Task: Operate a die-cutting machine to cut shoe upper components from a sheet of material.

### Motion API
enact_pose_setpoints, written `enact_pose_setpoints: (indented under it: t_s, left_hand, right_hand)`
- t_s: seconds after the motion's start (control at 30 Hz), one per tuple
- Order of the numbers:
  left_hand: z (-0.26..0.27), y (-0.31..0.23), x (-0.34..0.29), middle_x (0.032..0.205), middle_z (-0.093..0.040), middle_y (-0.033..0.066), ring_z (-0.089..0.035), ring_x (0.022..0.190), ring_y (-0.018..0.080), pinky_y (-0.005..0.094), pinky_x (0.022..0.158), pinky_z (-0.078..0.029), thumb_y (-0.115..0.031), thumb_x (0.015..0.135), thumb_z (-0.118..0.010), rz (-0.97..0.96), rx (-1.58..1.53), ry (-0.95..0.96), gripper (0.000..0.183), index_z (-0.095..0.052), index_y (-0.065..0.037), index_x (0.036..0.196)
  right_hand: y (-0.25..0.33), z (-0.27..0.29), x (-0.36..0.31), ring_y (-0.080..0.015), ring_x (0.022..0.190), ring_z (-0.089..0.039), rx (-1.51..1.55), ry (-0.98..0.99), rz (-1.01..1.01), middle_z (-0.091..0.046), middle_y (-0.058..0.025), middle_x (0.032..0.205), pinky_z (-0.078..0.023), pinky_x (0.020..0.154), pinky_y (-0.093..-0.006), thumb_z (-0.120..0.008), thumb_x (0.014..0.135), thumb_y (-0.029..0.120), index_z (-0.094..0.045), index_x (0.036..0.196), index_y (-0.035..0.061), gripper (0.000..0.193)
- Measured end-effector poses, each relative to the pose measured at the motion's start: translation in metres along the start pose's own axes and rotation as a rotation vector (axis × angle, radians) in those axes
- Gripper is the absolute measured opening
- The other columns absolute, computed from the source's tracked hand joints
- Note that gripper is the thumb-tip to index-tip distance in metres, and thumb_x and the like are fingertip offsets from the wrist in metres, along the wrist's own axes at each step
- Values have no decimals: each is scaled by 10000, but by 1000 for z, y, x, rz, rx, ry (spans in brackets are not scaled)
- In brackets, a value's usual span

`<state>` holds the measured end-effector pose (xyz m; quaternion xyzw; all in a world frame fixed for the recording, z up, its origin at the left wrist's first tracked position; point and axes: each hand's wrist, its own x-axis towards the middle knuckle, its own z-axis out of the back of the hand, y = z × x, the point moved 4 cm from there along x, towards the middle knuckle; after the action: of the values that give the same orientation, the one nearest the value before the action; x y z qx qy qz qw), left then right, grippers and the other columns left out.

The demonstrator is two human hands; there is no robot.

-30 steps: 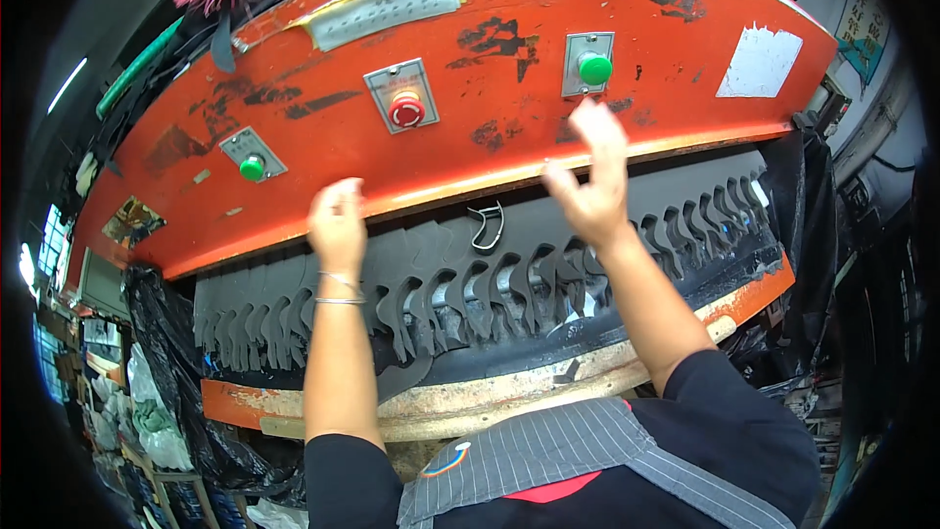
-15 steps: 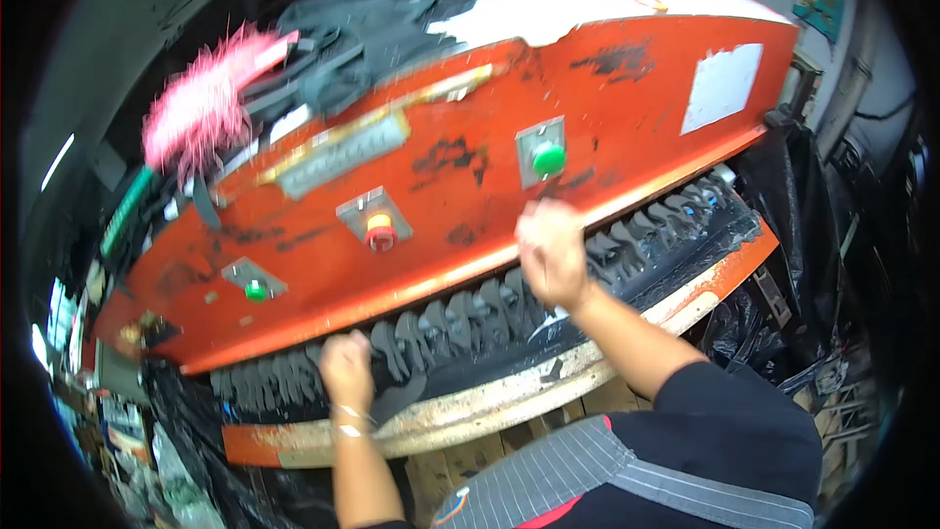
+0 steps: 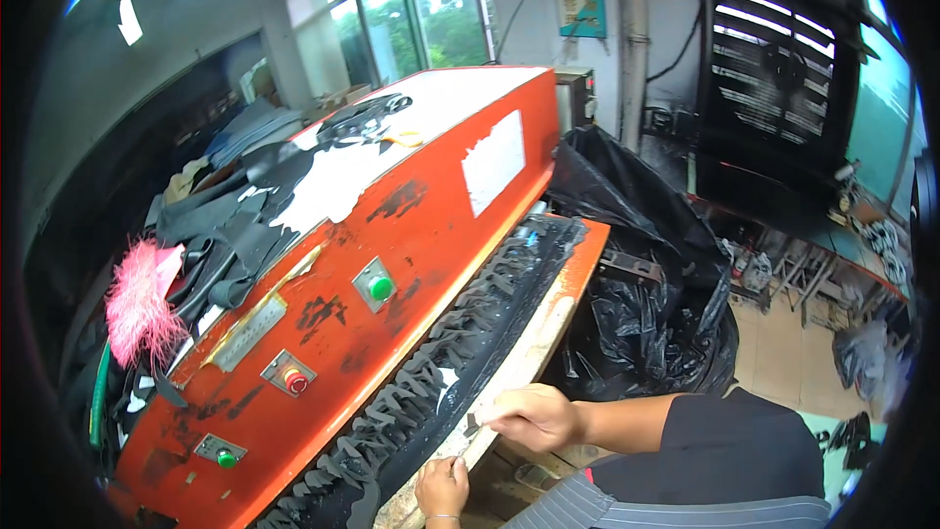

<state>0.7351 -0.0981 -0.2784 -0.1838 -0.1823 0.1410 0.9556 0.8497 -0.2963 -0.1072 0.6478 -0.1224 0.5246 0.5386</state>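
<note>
My right hand (image 3: pixel 534 418) is closed over the pale front ledge of a long orange machine (image 3: pixel 411 225). A small dark piece (image 3: pixel 472 425) shows at its fingertips, seemingly pinched there. Lower down by the same ledge, my left hand (image 3: pixel 443 488) is curled, thumb against the fingers; whatever it may hold is hidden. Just beyond both hands runs a black belt (image 3: pixel 431 431) along the machine's foot. Lined up on it are many curved dark grey pieces (image 3: pixel 392 407), like foam or rubber, overlapping in a row. A larger grey piece (image 3: pixel 364 507) lies close to my left hand.
The machine's face carries green buttons (image 3: pixel 380 288) and a red knob (image 3: pixel 296 380). Dark sheet scraps (image 3: pixel 215 225) and a pink fringed duster (image 3: pixel 144 304) lie on top. Black plastic sheeting (image 3: pixel 646 264) hangs past the belt's far end. A bench (image 3: pixel 803 225) stands at the right.
My view has turned right, bringing the window and bench into sight. Both hands have come back from over the row of grey pieces to the pale front ledge.
</note>
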Motion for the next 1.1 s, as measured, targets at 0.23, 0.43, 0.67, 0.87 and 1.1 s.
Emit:
enact_pose_setpoints:
  t_s: [0.23, 0.43, 0.67, 0.87, 1.1]
  left_hand:
    - [25, -29, 13, 947, -672, 205, -610, 886, 425, 494, 812, -493, -354, 915, -467, 94, 104, 130, 412, -692, -12, 956]
    - [-17, -11, 17, 841, -592, 198, -561, 835, 390, 488, 746, -458, -237, 864, -551, 131, 243, -29, 251, -701, -36, 839]
    - [-36, 4, 1, 843, -585, 215, -549, 838, 397, 509, 755, -430, -239, 832, -533, 329, 356, -140, 292, -678, 5, 766]
    - [-48, 2, -7, 838, -585, 205, -546, 859, 387, 488, 785, -429, -226, 818, -546, 362, 358, -222, 283, -673, 19, 753]
    - [-38, -11, -22, 832, -604, 190, -558, 859, 380, 478, 804, -438, -260, 775, -602, 441, 340, -222, 267, -670, -7, 722]
  right_hand:
    - [166, 45, 45, -215, 800, -591, 434, -435, 944, -613, -46, 1060, -492, 654, -334, -599, 889, 53, -647, 1024, 113, 156]
    - [211, 61, 14, -102, 991, -542, 416, -655, 861, -623, 75, 1236, -437, 664, -272, -586, 925, 132, -670, 1157, 145, 248]
    - [201, 114, -12, -88, 941, -518, 454, -436, 1040, -645, 98, 1140, -405, 623, -247, -625, 892, 113, -711, 1076, 161, 209]
    - [209, 141, -39, -90, 888, -527, 590, -677, 852, -663, 94, 984, -405, 602, -250, -643, 861, 86, -720, 886, 152, 105]
    - [170, 182, -14, -131, 885, -528, 651, -407, 864, -649, 46, 1008, -444, 621, -269, -608, 881, 66, -690, 964, 150, 144]
